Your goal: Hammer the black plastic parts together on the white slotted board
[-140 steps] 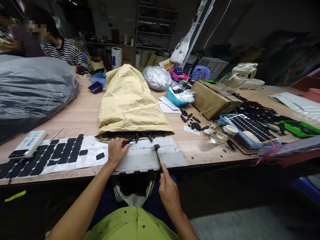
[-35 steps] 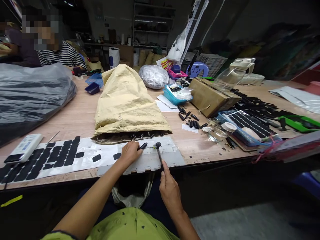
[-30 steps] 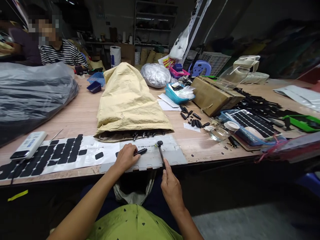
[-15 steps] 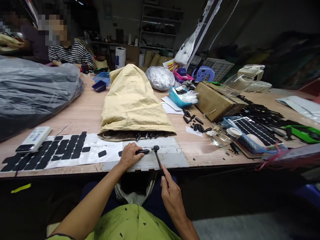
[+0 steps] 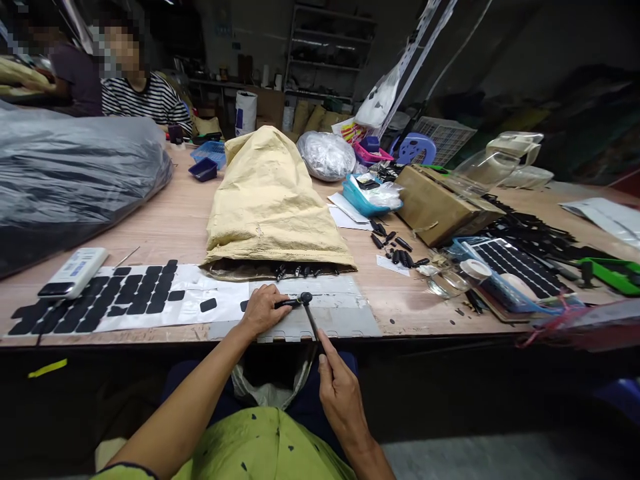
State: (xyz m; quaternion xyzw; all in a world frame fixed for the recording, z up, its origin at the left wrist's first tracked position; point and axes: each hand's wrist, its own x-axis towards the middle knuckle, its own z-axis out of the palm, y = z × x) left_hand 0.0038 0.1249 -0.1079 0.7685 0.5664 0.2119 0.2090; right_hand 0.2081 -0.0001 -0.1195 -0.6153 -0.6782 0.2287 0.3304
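Two foreground hands (image 5: 262, 311), one held tool (image 5: 311, 321), one held piece (image 5: 283, 303)

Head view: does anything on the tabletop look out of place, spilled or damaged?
A few small dark flecks lie loose on the pale wooden tabletop, right of the flat grey sheet, like stray scraps. Slim black tapered pieces beside the brown cardboard box lie at mixed angles. No clear damage or spill.

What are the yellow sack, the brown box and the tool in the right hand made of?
The yellow sack looks like dull paper or woven plastic, stiffly creased. The brown box seems matte cardboard: flat sides, straight edges. The tool has a grey, slightly shiny shaft, probably metal; its dark head could be rubber or metal.
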